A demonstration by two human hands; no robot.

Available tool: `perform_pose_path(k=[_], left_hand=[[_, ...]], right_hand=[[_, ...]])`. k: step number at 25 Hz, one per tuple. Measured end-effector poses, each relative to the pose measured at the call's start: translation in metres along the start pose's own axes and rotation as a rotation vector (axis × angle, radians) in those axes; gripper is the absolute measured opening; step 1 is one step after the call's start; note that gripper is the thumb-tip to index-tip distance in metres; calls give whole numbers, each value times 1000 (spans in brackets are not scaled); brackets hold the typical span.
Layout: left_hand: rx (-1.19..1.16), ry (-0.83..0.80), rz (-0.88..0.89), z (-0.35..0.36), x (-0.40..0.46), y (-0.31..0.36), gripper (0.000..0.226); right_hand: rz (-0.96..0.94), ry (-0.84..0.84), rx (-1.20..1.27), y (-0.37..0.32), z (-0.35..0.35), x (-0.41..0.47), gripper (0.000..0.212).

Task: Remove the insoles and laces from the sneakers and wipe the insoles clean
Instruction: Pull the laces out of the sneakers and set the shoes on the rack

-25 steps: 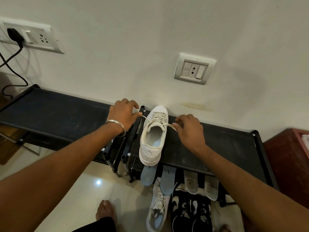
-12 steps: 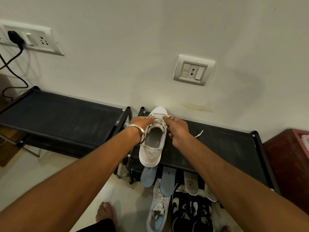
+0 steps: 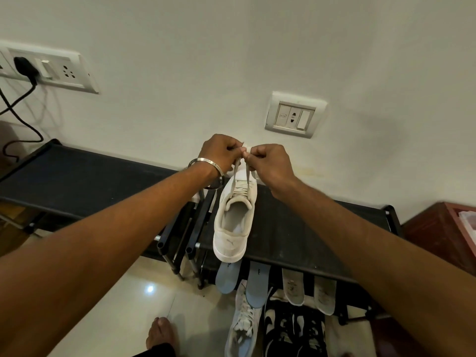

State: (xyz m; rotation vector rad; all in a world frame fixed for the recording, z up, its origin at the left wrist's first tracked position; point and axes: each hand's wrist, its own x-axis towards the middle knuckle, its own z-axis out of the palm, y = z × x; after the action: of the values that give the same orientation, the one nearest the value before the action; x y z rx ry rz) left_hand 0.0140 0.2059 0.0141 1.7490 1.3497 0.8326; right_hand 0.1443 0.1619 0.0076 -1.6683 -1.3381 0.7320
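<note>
White lace (image 3: 238,173), soft and limp, rises from the sneaker (image 3: 235,220) standing on the black rack (image 3: 296,228). Left hand (image 3: 219,153) and right hand (image 3: 268,161) pinch its two strands above the toe, fingers curled tight. Probably best gripped near the eyelets. Toe and lace ends hidden behind the hands. Insoles (image 3: 256,284) lie below.

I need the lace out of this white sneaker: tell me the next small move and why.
Probably keep drawing both lace ends up and away from the white sneaker. The left hand and right hand pinch them above the toe, while lower rows remain threaded, so the next crossing likely needs loosening.
</note>
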Motion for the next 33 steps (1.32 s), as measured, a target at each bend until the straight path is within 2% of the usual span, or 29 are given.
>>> perform_pose_path(k=[5, 8, 11, 17, 19, 21, 23, 29, 31, 33], left_hand=[[-182, 10, -40, -17, 12, 27, 9], [-236, 26, -32, -26, 14, 41, 13], [-290, 17, -42, -33, 14, 56, 17], [-356, -45, -58, -41, 6, 71, 17], [-315, -95, -115, -39, 1, 69, 28], [-146, -226, -118, -37, -2, 59, 43], [-38, -345, -103, -35, -3, 43, 48], [-416, -356, -241, -39, 5, 21, 26], [-519, -392, -242, -42, 4, 21, 14], [-566, -411, -244, -46, 3, 22, 14]], right_hand=[[-29, -22, 45, -33, -16, 13, 13], [-18, -16, 107, -50, -23, 15, 19], [-3, 1, 137, -65, -27, 16, 14], [-12, -15, 102, -74, -29, 17, 21], [3, -14, 97, -75, -29, 18, 24], [34, -10, 118, -77, -31, 17, 22], [72, -20, 164, -78, -34, 15, 20], [168, -229, 514, -79, -39, -4, 17], [168, -275, 591, -73, -42, -10, 23], [183, -325, 637, -64, -43, -13, 32]])
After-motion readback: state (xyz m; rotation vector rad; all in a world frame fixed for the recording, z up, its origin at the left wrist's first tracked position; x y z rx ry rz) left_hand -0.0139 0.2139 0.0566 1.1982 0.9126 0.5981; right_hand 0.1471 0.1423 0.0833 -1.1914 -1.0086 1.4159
